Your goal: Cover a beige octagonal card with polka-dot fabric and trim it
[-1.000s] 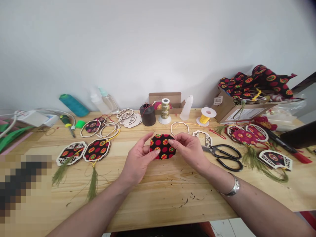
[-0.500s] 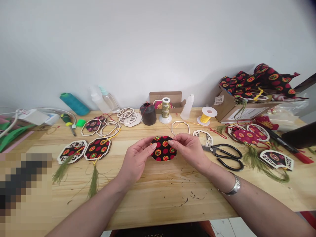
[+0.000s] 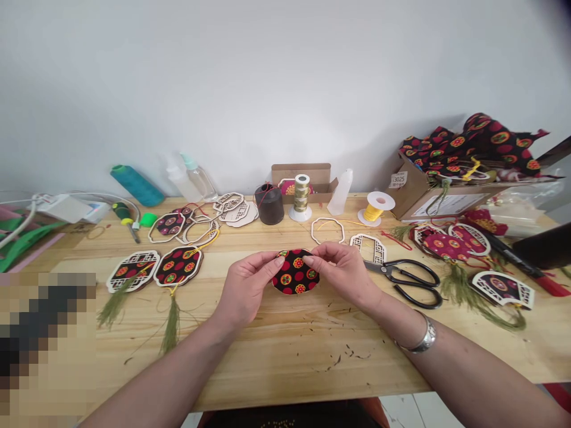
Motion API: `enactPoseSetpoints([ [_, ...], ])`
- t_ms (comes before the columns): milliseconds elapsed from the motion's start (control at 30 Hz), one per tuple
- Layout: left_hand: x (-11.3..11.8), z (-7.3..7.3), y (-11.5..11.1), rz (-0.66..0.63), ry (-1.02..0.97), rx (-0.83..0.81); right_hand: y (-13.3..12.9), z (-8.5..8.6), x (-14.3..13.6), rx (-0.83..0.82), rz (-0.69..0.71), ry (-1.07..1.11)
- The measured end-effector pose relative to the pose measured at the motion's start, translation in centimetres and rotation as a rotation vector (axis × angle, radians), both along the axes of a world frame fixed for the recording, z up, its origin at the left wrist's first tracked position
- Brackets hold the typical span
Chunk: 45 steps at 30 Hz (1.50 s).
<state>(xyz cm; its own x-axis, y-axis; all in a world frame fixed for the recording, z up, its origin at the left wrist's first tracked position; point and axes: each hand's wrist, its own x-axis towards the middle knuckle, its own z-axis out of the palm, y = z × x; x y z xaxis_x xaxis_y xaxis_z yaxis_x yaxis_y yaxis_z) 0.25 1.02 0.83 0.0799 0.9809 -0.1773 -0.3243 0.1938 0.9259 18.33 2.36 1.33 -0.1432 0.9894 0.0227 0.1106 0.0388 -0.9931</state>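
Between both hands is a rounded piece point(image 3: 295, 276) faced with black fabric printed in red dots and flowers; a thin pale edge shows along its rim. My left hand point(image 3: 250, 282) pinches its left edge, thumb on the fabric face. On the upper right edge, my right hand point(image 3: 341, 270) grips it the same way. The fingers behind the piece are hidden. Just right of my right hand lie black-handled scissors point(image 3: 413, 276), and above them a pale lattice frame point(image 3: 368, 246). A thin pale ring frame point(image 3: 328, 221) rests behind the piece.
Tasselled fabric ornaments point(image 3: 178, 267) lie at left, and others point(image 3: 502, 285) at right. Along the wall stand a black thread cone point(image 3: 270, 208), a gold thread spool point(image 3: 301, 196) and a yellow cord spool point(image 3: 373, 211). A cardboard box point(image 3: 419, 196) heaped with fabric stands at back right.
The fabric-faced piece has tilted slightly, its lower edge a little lower. Both hands keep their hold on it. The whole view has shifted slightly.
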Motion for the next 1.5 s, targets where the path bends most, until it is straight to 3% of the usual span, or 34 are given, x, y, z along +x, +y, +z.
enactPoseSetpoints([
  [533, -0.1, 0.2, -0.1, -0.010, 0.002, -0.001, -0.1, 0.2, 0.0, -0.014, 0.021, 0.024],
  [967, -0.1, 0.1, -0.1, 0.009, 0.052, -0.010, -0.3, 0.2, 0.1, 0.052, 0.089, -0.090],
  [1200, -0.1, 0.6, 0.0, 0.048, -0.050, -0.082, 0.2, -0.3, 0.4, -0.028, 0.080, -0.011],
  [1500, 0.0, 0.3, -0.1, -0.176, -0.012, 0.000, 1.1, -0.3, 0.8, -0.091, 0.013, 0.106],
])
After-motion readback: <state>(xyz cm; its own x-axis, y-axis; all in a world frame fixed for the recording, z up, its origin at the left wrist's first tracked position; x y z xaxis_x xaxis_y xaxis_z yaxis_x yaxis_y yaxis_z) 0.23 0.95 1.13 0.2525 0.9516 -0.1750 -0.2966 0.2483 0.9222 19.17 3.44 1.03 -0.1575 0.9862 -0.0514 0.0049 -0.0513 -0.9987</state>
